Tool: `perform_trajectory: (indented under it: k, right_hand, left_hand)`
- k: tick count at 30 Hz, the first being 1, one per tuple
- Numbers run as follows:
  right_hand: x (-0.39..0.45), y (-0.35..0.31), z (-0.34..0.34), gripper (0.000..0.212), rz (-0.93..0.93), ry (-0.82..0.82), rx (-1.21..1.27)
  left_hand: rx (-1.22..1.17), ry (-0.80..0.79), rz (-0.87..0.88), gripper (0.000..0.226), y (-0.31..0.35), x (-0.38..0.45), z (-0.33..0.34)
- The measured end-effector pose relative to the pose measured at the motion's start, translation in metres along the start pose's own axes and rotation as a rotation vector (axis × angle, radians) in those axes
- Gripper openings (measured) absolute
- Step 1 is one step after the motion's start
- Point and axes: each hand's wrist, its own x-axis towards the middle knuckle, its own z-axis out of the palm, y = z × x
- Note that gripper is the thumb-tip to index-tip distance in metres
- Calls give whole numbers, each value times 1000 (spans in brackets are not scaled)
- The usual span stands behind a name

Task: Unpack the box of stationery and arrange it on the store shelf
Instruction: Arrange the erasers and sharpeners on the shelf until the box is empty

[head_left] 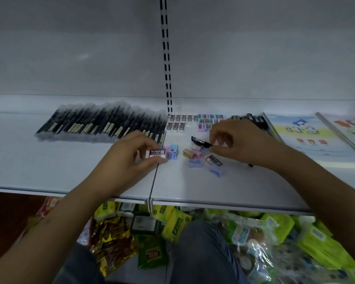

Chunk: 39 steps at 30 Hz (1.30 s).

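My left hand [129,154] pinches a white eraser [156,154] with a black label just above the white shelf [70,173]. My right hand [236,144] pinches a black pen [201,142] over a loose pile of pastel sharpeners [195,163] and another eraser [214,160]. Behind the pile, rows of white erasers [177,122] and pastel erasers [208,119] lie in order. A long row of black pens [103,124] fills the shelf's left part. More black pens [252,119] lie behind my right hand.
Two colourful booklets [307,138] lie at the shelf's right end. A slotted upright [166,58] runs up the back wall. Below the shelf edge, green and gold packets [172,226] are heaped on the floor around my knees.
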Motion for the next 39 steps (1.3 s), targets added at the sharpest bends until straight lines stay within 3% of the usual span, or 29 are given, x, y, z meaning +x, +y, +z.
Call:
perform_trajectory:
  k: [4,8,10,15,19,22,27,34,39]
  right_hand:
    - [2,-18,-2,33,94,-198,-256]
    - [10,-22,-4,28,107,-227,-269]
    - [11,-22,-14,24,155,-195,-164]
    - [41,-9,-34,19,316,95,107]
    - [78,15,-15,17,500,126,489]
    - [86,30,2,10,514,175,625]
    - [79,45,9,20,395,139,398]
    - [80,44,14,37,335,101,233]
    - [79,45,20,25,193,160,75]
  left_hand:
    - [14,-36,54,28,6,24,5]
    - [47,-61,69,24,5,50,12]
    - [55,-56,54,24,2,62,14]
    - [146,-138,70,24,-2,99,22]
    - [206,-252,84,26,-5,126,31]
    - [225,-290,96,28,-4,136,37]
    - [183,-266,146,29,-6,143,41]
    - [200,-399,128,38,-12,147,48]
    - [273,-325,210,39,-21,143,49]
